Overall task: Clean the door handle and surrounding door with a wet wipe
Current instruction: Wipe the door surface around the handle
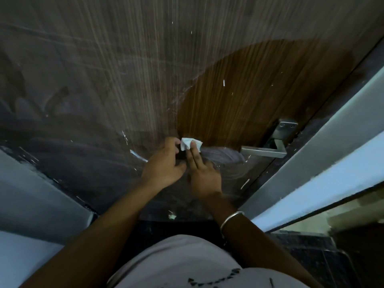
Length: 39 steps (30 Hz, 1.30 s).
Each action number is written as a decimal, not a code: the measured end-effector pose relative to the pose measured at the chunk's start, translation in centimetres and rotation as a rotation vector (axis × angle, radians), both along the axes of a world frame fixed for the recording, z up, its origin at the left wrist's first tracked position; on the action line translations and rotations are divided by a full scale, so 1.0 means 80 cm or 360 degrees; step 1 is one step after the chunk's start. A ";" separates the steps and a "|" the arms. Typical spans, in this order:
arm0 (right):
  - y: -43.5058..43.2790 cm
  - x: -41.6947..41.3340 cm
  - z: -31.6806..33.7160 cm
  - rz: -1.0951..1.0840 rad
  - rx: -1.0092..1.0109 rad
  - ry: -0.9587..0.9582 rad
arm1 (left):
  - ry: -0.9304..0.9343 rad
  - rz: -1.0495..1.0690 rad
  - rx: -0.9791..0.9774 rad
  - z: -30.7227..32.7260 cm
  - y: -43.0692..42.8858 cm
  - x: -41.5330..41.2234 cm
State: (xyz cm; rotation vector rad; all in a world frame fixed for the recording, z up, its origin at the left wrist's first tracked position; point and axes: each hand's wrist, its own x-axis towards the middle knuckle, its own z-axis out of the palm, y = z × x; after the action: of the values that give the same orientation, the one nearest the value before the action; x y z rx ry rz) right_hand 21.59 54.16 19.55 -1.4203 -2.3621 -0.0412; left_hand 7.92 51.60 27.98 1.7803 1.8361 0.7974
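Note:
A wood-grain door [145, 69] fills the view, dusty grey over most of it, with a darker brown wiped patch [239, 96] above the handle. The metal lever handle [264, 151] juts left from its square plate [285, 126] near the door's right edge. A small crumpled white wet wipe [188, 143] lies against the door left of the handle. My right hand [200, 169] presses flat fingers on the wipe. My left hand [164, 163] touches the wipe's left edge with its fingertips.
The door frame [324, 154] runs diagonally at the right, pale wall beyond it. A grey wall [31, 194] stands at the left. White paint flecks dot the door. A metal bangle [230, 220] sits on my right wrist. Dark floor lies below.

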 end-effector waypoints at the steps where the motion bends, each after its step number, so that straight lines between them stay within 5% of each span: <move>1: 0.001 0.003 0.001 -0.0043 -0.0003 -0.0005 | -0.0003 0.0003 0.0008 -0.001 0.000 -0.001; 6: 0.009 0.017 0.010 -0.0311 -0.0007 0.0198 | -0.0025 0.0060 0.0016 -0.004 0.001 -0.007; 10: 0.003 -0.003 0.015 0.0131 -0.0049 -0.0210 | -0.0039 -0.0002 -0.0003 0.001 -0.001 0.000; 13: 0.000 -0.006 0.012 0.0121 -0.0128 -0.0353 | -0.0037 -0.0034 -0.0002 0.002 -0.002 0.004; 20: 0.000 0.033 -0.006 -0.0299 -0.0198 0.0011 | 0.0005 0.0002 -0.0008 0.000 -0.006 -0.004; 27: -0.005 0.018 -0.007 -0.0041 -0.0235 -0.0362 | 0.0011 -0.0078 -0.0040 0.006 -0.007 0.004; 30: -0.009 0.047 -0.021 -0.0237 -0.0224 -0.0206 | 0.0019 -0.0058 -0.0032 0.001 -0.006 -0.001; 35: -0.009 0.072 -0.031 -0.0748 -0.0452 0.0613 | 0.0044 -0.0079 -0.0066 -0.004 -0.009 -0.001; 39: -0.012 0.049 -0.021 -0.0473 -0.0349 0.0563 | 0.0081 -0.0115 -0.0080 -0.004 -0.007 0.011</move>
State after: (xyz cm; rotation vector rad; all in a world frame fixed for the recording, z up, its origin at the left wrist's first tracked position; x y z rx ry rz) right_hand 25.48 53.20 17.90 -1.7099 -1.9016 0.3693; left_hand 8.80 51.04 27.64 1.8392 1.7967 0.6787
